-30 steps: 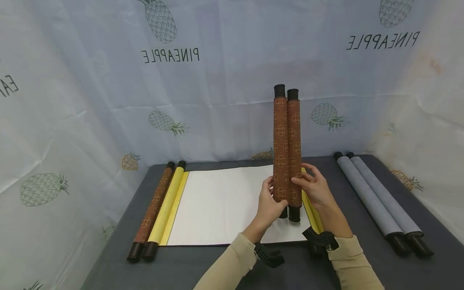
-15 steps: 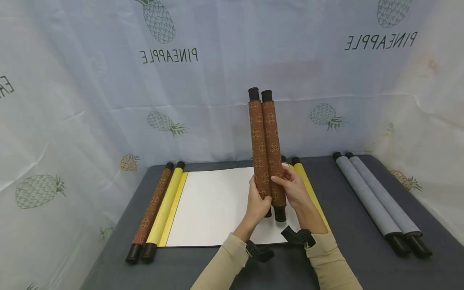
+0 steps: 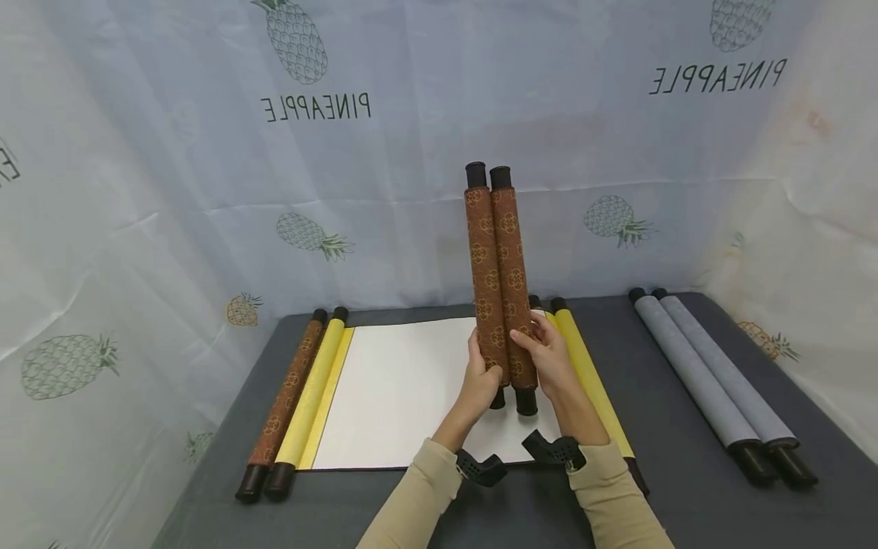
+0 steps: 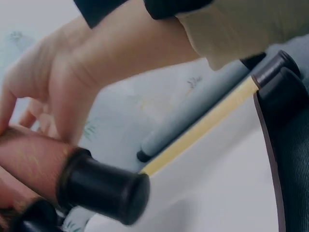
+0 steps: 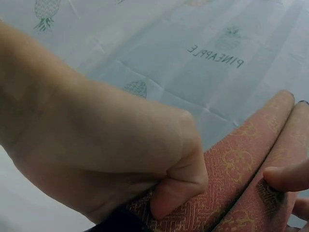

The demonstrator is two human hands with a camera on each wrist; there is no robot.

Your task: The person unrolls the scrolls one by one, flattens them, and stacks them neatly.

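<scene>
In the head view, a brown patterned scroll (image 3: 485, 282), with two rollers side by side and black end knobs, stands nearly upright above the table. My left hand (image 3: 476, 387) grips the lower part of its left roller, while my right hand (image 3: 551, 362) holds the right roller. The left wrist view shows one black knob (image 4: 108, 191) beyond the left hand (image 4: 53, 92). Seen from the right wrist, my right hand (image 5: 111, 140) has its fingers bent round the brown cloth (image 5: 241, 159). Below lies an unrolled white sheet (image 3: 391, 396).
A yellow roller (image 3: 317, 393) and a brown roller (image 3: 288, 389) lie at the sheet's left end. Another yellow roller (image 3: 590, 374) lies along its right end. A grey scroll (image 3: 720, 374) with two rollers rests at the table's right. Patterned curtains (image 3: 425, 114) hang behind.
Both hands and the brown scroll have moved left, and the scroll tilts slightly left at the top. The yellow roller at the sheet's right end has come into clearer view.
</scene>
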